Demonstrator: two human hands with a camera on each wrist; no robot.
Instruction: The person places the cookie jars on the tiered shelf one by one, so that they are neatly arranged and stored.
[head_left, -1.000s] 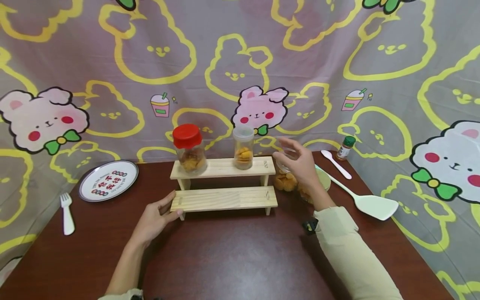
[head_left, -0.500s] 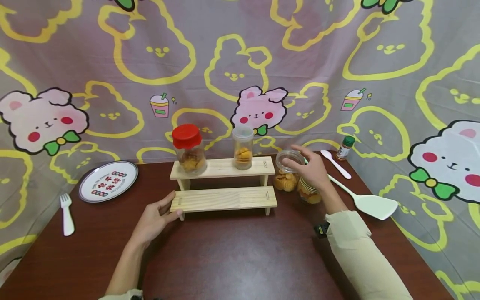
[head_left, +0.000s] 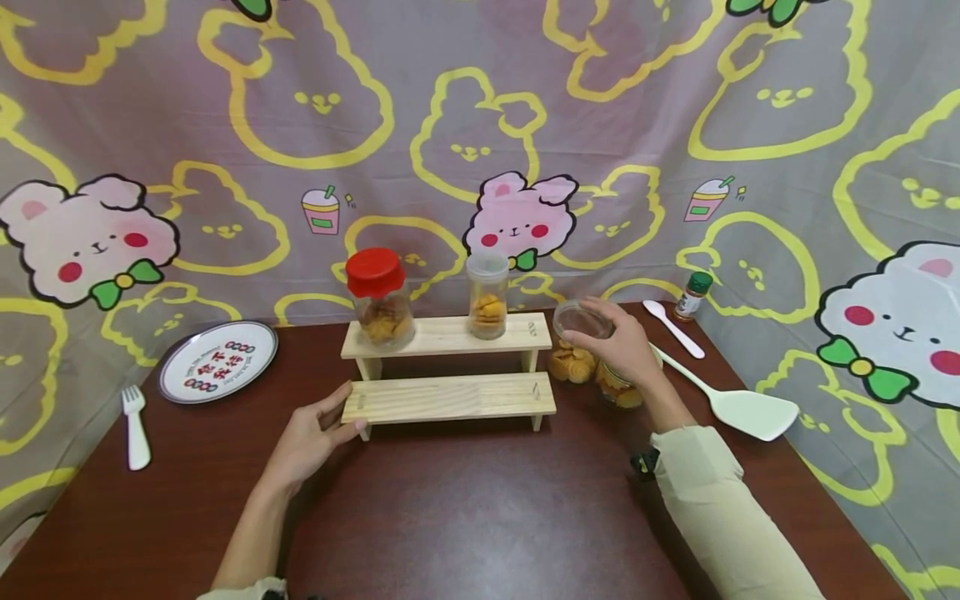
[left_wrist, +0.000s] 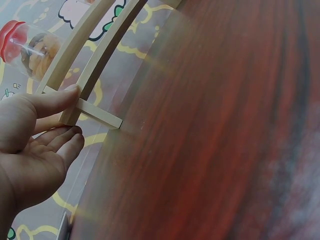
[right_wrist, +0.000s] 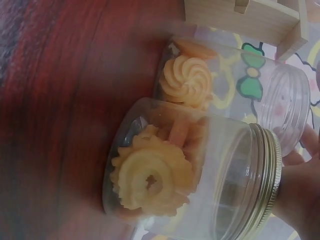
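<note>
My left hand (head_left: pixel 307 442) pinches the left end of the lower wooden shelf (head_left: pixel 450 397); in the left wrist view the thumb of that hand (left_wrist: pixel 35 150) lies on top of the board. Right of the rack stands a clear-lidded cookie jar (head_left: pixel 572 364). My right hand (head_left: pixel 630 350) has its thumb and fingers around this jar's lid. A gold-lidded cookie jar (head_left: pixel 619 392) stands beside it, partly hidden under the hand; in the right wrist view this jar (right_wrist: pixel 155 175) is nearer the camera. On the upper shelf (head_left: pixel 442 336) are a red-lidded jar (head_left: pixel 384 321) and a narrow jar (head_left: pixel 488 312).
At the left lie a plate (head_left: pixel 219 363) and a white fork (head_left: pixel 137 433). On the right are a pale spatula (head_left: pixel 753 414), a white spoon (head_left: pixel 675 330) and a green-capped bottle (head_left: pixel 692 297). A patterned cloth hangs behind the table (head_left: pixel 480 508).
My right hand has shifted right and slightly down from above the clear-lidded jar, and its fingers have come around the lid. My left hand keeps its place on the shelf.
</note>
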